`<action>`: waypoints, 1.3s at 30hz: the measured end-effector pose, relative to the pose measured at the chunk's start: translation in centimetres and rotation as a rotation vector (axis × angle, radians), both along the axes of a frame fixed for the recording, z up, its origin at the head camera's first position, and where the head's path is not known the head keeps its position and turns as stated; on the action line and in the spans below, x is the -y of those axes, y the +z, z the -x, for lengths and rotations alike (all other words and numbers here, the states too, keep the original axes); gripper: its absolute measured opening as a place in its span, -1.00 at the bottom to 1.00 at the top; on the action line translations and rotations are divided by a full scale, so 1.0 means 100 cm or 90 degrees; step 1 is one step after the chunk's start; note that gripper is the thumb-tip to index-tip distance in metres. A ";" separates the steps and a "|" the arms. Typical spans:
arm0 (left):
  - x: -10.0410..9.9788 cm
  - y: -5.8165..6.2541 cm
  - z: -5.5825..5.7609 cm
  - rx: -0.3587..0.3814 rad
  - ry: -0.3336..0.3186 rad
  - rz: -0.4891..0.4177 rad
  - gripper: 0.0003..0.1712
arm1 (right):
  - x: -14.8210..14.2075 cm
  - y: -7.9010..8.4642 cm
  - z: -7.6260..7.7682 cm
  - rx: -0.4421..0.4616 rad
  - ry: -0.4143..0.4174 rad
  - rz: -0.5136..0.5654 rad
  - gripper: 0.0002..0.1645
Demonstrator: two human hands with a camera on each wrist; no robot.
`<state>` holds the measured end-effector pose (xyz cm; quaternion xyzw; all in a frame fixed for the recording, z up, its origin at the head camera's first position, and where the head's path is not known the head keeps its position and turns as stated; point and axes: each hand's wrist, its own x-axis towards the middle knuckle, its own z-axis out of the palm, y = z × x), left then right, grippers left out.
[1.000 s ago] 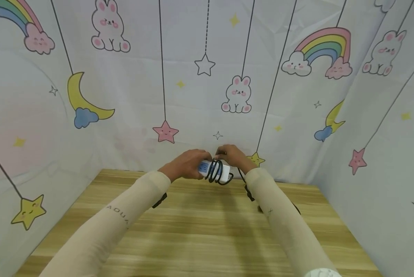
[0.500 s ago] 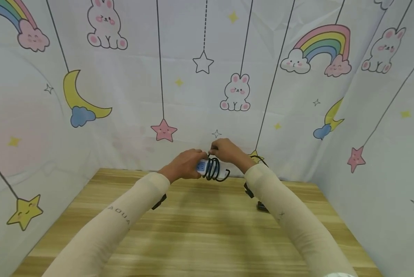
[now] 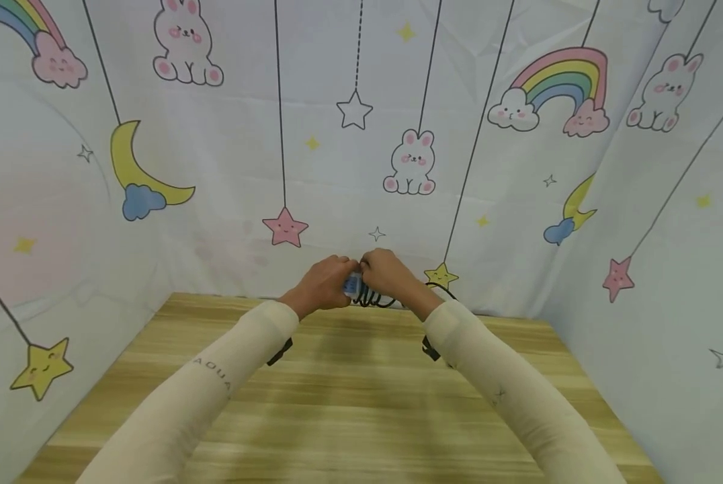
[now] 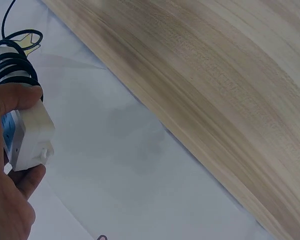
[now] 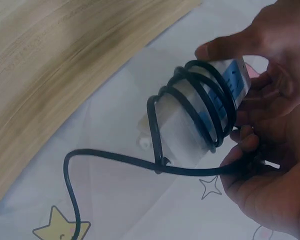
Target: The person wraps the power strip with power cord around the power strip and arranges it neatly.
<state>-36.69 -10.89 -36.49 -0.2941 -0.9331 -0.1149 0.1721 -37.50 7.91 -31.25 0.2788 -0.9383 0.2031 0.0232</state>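
Note:
My left hand (image 3: pixel 325 282) grips one end of a white power strip (image 5: pixel 177 125) with a blue socket face, holding it up near the table's far edge. Several turns of its black cord (image 5: pixel 115 158) are wound around the strip. My right hand (image 3: pixel 392 272) pinches the cord close beside the strip and hides part of the coils in the head view. From there the cord runs past the strip's far end and bends away in the right wrist view. In the left wrist view, the thumb presses the strip's white side (image 4: pixel 37 127) just below the coils.
Below the hands lies a wood-grain table (image 3: pixel 337 403). White cloth (image 3: pixel 228 168) printed with rabbits, stars and rainbows hangs behind it and along both sides. Black straps (image 3: pixel 431 348) show under the forearms.
My right hand moved up and over the strip, then came down in front of the coils, carrying the cord. The left hand holds the strip nearly in place. A dark object behind the right forearm became mostly hidden.

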 end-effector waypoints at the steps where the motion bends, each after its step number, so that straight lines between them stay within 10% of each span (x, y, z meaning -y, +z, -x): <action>1: 0.000 0.001 0.000 0.002 0.006 -0.002 -0.29 | 0.001 0.000 -0.002 -0.003 -0.003 0.003 -0.55; 20: -0.004 0.000 0.003 -0.025 0.033 -0.038 -0.44 | -0.004 -0.029 -0.027 0.012 -0.101 0.175 -0.65; 39: -0.002 0.000 0.007 -0.040 0.042 -0.073 -0.34 | -0.021 -0.093 -0.049 0.050 -0.030 0.210 -0.74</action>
